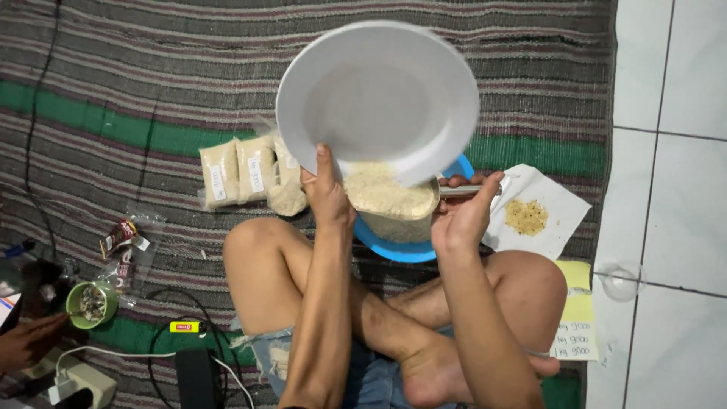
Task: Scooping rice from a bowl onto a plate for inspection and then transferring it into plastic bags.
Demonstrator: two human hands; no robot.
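Seated cross-legged on a striped woven mat (151, 91), grey-brown bands with green stripes; the mat's right edge meets white floor tiles (674, 76), open and bare there apart from a small clear cup (621, 280) near the knee. Far side of the mat beyond the plate is free; left side is cluttered with black cables, wrappers, a yellow lighter (185, 326) and a green bowl (92, 304) that another person's hand (26, 341) touches at the lower left corner. Left hand (326, 193) grips the near rim of a white round plate (377, 98), thumb on its inner face, plate tipped steeply toward the camera and blurred, showing no contents. Just under its lower edge: a clear bag of pale crumbs (390, 201), mouth open, standing in a blue basin (409, 248) between the knees. Right hand (462, 216) is closed on a thin metal handle (473, 191) at the bag's rim; what it ends in cannot be seen. Three sealed small packets (254, 174) of the same crumbs lie just left of the bag. A white paper sheet (549, 208) with a small golden pile lies to the right, beside a yellow note (575, 318).
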